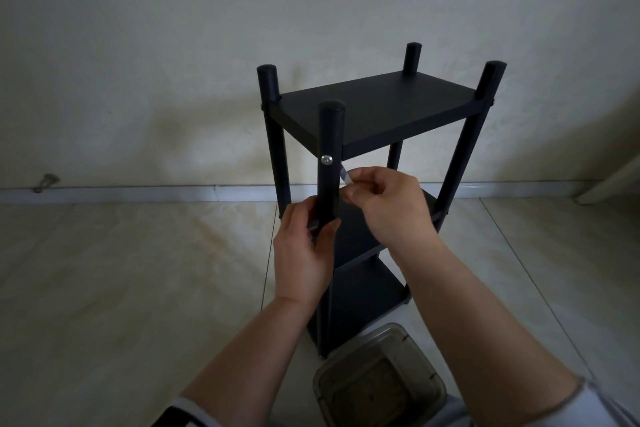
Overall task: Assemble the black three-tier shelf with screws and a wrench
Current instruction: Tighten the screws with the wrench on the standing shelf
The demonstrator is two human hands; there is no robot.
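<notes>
Where the frame's lower edge cuts them off, both forearms rise toward centre frame, sleeves pushed back at the elbows. Between them at bottom centre sits a clear plastic container [379,380] on the floor, just beside the shelf's base. At centre, the left hand [304,253] is curled round the near front post [329,191], thumb on the right of it and fingers on the left. Just right of it, the right hand [388,208] is raised, fingers bunched, pinching a small silvery wrench [346,177] whose tip points up-left toward the post. Above the hands, a silver screw [326,159] sits in the post at the level of the top board. Behind, the black three-tier shelf [381,107] stands upright on the tiled floor [121,270], near the pale wall [207,28] in the upper frame.
</notes>
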